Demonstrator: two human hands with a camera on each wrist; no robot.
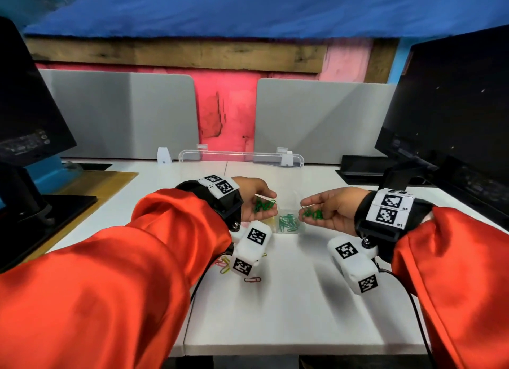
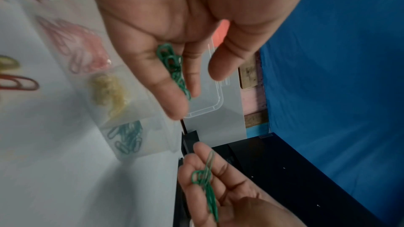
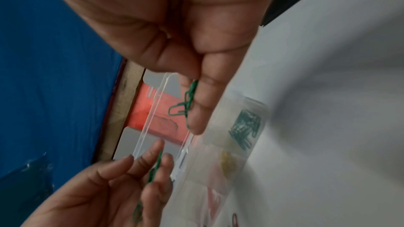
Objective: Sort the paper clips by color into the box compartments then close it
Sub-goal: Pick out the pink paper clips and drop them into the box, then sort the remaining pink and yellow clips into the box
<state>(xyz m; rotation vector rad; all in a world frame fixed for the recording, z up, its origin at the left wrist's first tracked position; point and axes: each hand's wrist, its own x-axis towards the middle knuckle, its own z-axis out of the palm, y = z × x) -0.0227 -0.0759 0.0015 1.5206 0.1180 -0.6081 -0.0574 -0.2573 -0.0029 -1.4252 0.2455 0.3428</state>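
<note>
Clear box [image 1: 242, 156] open, green clips [image 1: 287, 223] inside

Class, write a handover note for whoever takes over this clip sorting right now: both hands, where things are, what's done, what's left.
Left hand: palm up, fingers relaxed, green clips lying on them.
Right hand: pinches a second green bunch.
Both are held by the clear box, lid open.
Done: green pile, yellow pile and pink pile sit in separate compartments.
Left: add both bunches to the green pile, sort the loose clips on the table, close the lid.
</note>
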